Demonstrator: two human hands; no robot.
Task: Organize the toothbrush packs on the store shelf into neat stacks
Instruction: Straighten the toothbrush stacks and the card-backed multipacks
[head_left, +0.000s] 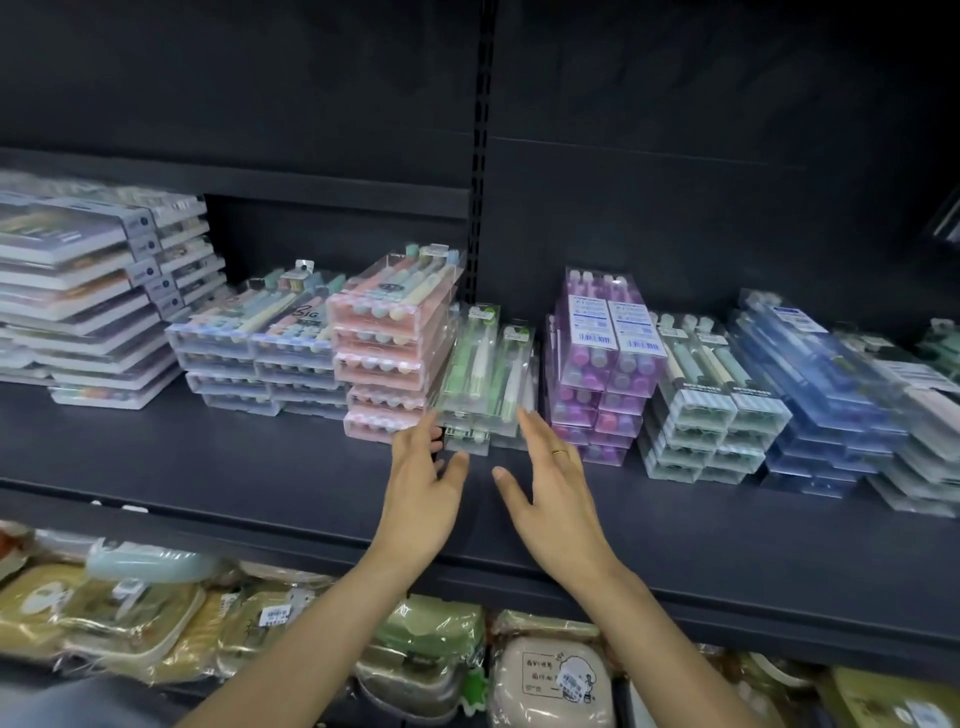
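Observation:
Green toothbrush packs (483, 374) lie in a loose, tilted pile at the middle of the dark shelf (260, 467). My left hand (423, 483) reaches toward the pile's front left corner with straight fingers, its fingertips at the lowest packs. My right hand (550, 478), wearing a ring, is held flat and upright by the pile's front right corner. Neither hand holds anything. A stack of pink packs (389, 353) stands just left of the pile. Purple packs (602, 364) are stacked just to its right.
Pale blue packs (254, 353) and flat boxed sets (88, 291) fill the shelf's left side. Mint packs (711, 400) and blue packs (826, 389) fill the right. Wrapped soap-box-like goods (426, 644) lie on the lower shelf. A black upright rail (480, 156) divides the back panel.

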